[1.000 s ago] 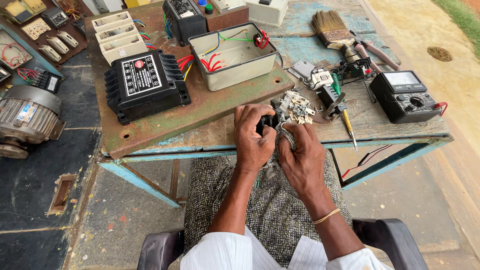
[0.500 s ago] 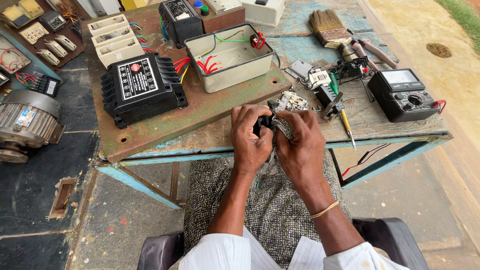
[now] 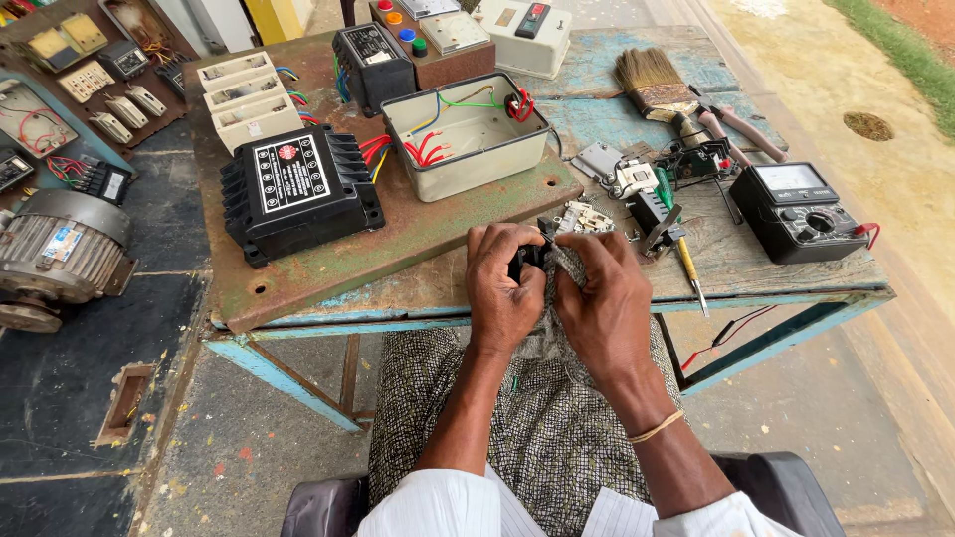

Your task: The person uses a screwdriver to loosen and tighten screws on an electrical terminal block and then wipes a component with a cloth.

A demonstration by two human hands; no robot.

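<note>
Both hands — left hand (image 3: 505, 288), right hand (image 3: 605, 303) — still clamped on small black part (image 3: 527, 261), lifted slightly off table's front edge (image 3: 477, 308).

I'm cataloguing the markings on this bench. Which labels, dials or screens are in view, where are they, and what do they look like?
Label: atop the black finned unit, left of the hands; black rectangle, white print, red emblem.
Meter face: on the black multimeter, table's right end; pale rectangular window.
Nameplate: on the grey motor, far left; small, blue and white.
Dial panel: on the brown box at the back; pale square.
</note>
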